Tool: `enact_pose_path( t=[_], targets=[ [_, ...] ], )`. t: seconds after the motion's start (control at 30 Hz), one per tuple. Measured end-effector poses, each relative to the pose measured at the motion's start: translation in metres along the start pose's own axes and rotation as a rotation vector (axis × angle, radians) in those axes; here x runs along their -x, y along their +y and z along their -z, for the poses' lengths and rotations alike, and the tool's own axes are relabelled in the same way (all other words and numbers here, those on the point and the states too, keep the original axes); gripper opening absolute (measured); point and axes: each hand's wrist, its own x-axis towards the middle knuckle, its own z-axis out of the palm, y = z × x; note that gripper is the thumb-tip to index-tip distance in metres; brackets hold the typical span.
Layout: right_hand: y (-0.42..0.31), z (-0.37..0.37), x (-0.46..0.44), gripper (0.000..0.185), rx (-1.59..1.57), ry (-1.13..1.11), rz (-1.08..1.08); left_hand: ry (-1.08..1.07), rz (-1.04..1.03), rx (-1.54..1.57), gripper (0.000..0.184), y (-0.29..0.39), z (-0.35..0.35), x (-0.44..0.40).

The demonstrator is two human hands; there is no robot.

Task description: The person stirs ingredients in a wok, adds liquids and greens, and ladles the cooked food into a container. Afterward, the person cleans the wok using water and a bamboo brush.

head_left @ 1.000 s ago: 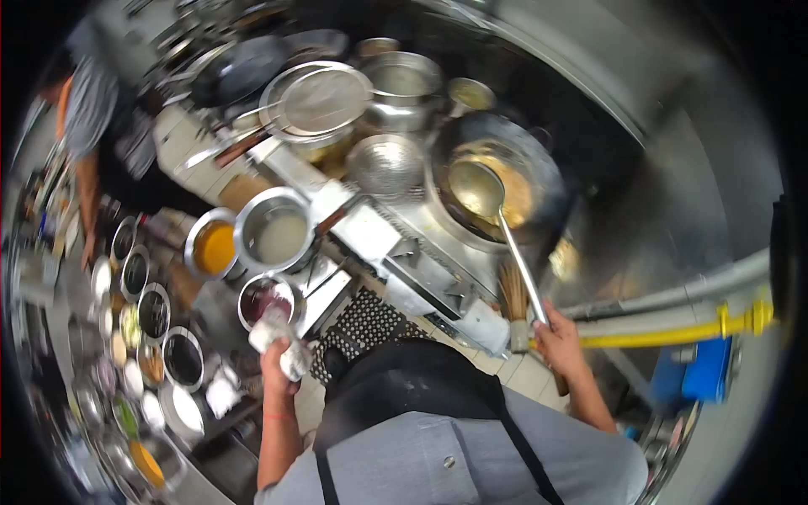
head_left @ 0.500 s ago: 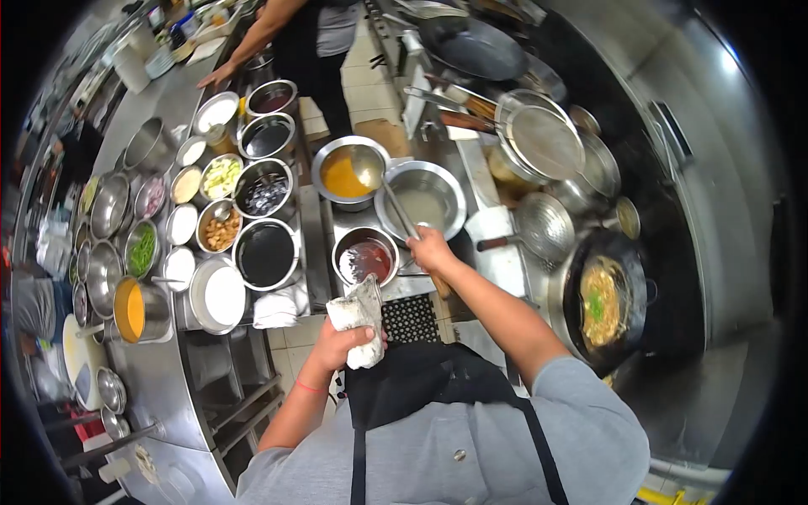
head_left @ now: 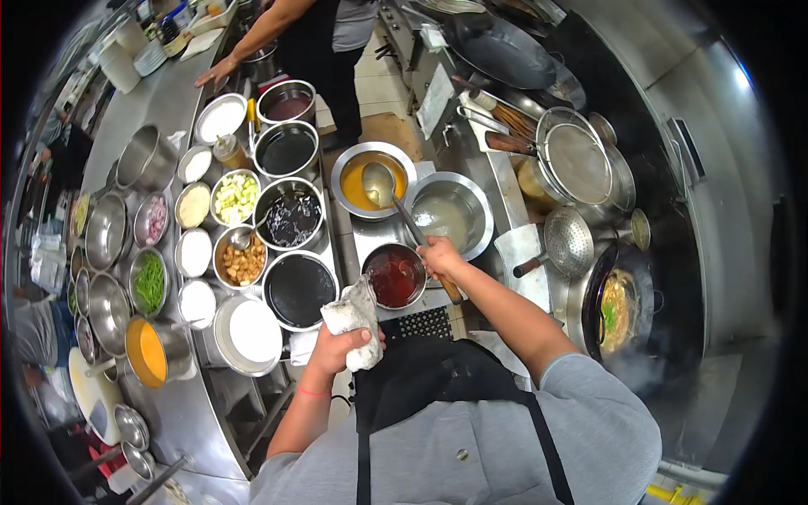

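Observation:
My right hand point(head_left: 441, 257) grips the wooden handle of a metal ladle point(head_left: 411, 225). The ladle's bowl is at the middle of a steel pot point(head_left: 341, 199) of yellow-orange liquid; how deep it dips I cannot tell. A pot of dark red liquid point(head_left: 394, 278) sits just left of that hand, and a wide pot of cloudy liquid point(head_left: 459, 210) lies beyond it. In my left hand point(head_left: 335, 349), held before my black apron, is a bunched, stained white cloth point(head_left: 353, 324).
Several pots and bowls of sauces and chopped food, such as green strips point(head_left: 151, 284), fill the counter at left. At right, a wok point(head_left: 640, 295) holds food with green pieces, near a perforated skimmer point(head_left: 569, 242) and a strainer point(head_left: 577, 164). Another person's hand point(head_left: 217, 72) rests on the far counter.
The ladle's bowl has shifted from the right side of the yellow-orange pot toward its middle. My view has turned slightly, so the pots appear further right. Both hands keep their hold.

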Motion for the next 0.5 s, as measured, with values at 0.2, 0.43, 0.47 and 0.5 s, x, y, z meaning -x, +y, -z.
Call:
enact_pose_path(
  t=[0.2, 0.43, 0.47, 0.5],
  targets=[
    [0.0, 0.025, 0.016, 0.009, -0.51, -0.153, -0.216, -0.099, 0.036, -0.032, 0.045, 0.003, -0.011, -0.027],
    [0.036, 0.108, 0.179, 0.03, -1.127, -0.415, -0.184, -0.192, 0.176, -0.187, 0.042, -0.025, -0.048, -0.052],
    [0.044, 0.12, 0.219, 0.033, -1.214, -0.448, -0.145, -0.181, 0.163, -0.242, 0.043, -0.037, -0.055, -0.057],
    [0.053, 0.132, 0.262, 0.037, -1.3, -0.474, -0.101, -0.15, 0.182, -0.253, 0.042, -0.043, -0.074, -0.056]
  ],
)
